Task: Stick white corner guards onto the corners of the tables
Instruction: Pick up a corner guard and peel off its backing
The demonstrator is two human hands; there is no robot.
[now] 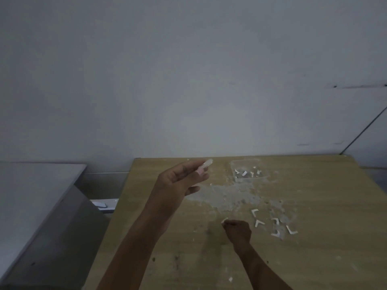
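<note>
My left hand (180, 181) is raised above the wooden table (314, 258) and pinches a pale corner guard (206, 165) between thumb and fingertips. My right hand (237, 230) rests low on the table top with its fingers curled round a small white strip (224, 220) that sticks out at the thumb side. Several white L-shaped backing pieces (274, 223) lie on the table to the right of that hand.
A clear plastic tray (248, 171) holding several white pieces stands near the table's far edge. A dusty white patch (226, 197) covers the middle. A grey table (31, 195) stands to the left, across a gap. A pale wall rises behind.
</note>
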